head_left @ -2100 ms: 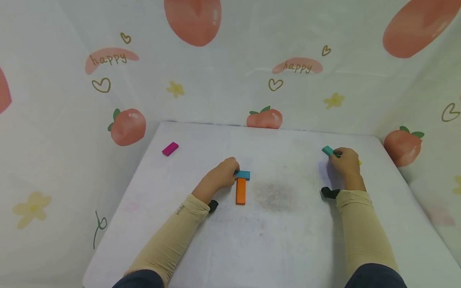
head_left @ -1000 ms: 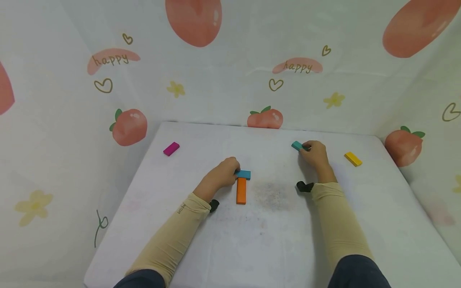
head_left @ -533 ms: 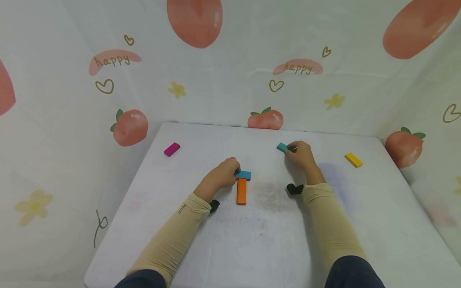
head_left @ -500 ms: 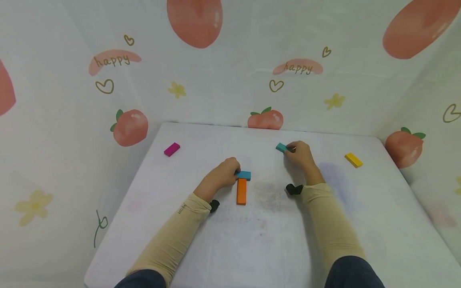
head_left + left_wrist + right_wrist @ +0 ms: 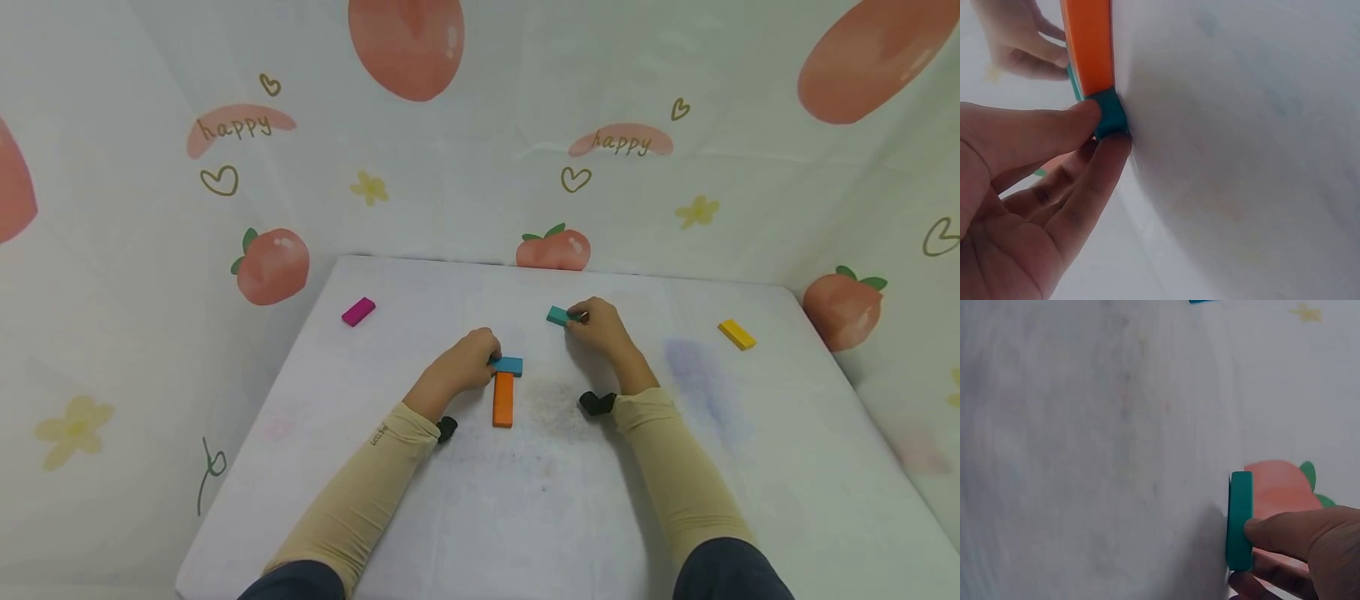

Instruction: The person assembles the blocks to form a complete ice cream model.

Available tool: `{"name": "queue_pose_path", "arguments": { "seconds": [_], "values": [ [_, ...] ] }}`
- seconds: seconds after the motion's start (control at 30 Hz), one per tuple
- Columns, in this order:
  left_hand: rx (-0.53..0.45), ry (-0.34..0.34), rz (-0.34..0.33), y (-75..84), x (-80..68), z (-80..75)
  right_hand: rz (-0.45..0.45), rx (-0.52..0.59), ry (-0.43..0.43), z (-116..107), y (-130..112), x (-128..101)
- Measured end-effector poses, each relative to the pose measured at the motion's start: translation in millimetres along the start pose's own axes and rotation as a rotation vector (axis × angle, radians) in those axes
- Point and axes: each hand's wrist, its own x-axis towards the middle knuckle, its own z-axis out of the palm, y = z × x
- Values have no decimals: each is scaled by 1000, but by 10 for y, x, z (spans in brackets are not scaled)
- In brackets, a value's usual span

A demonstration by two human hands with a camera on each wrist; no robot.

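My left hand [image 5: 467,362] pinches the left end of a flat blue block [image 5: 509,366] between thumb and fingers. This block lies crosswise at the far end of an orange block [image 5: 503,400], together forming a T shape; in the left wrist view the orange block [image 5: 1090,44] meets the held block [image 5: 1110,114]. Farther back and to the right, my right hand [image 5: 602,327] pinches a teal block [image 5: 558,316] by its right end, with the other end pointing left. The right wrist view shows the thumb against the side of the teal block [image 5: 1240,520].
A magenta block [image 5: 358,312] lies at the table's far left, and a yellow block [image 5: 737,334] at the far right. The white table [image 5: 450,517] has grey and bluish smudges. A fruit-printed cloth [image 5: 465,208] hangs behind it.
My right hand has carried the teal block leftward from the right side, near the yellow block, toward the middle. The left hand and the blue and orange blocks have stayed in place.
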Motion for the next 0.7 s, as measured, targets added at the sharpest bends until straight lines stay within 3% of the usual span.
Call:
{"name": "queue_pose_path", "arguments": {
  "seconds": [0.3, 0.7],
  "values": [
    [14, -2, -15, 10, 4, -17, -94, 8, -23, 120, -209, -52],
    [21, -32, -63, 32, 15, -9, -145, 15, -71, 251, -374, -94]
  ]
}}
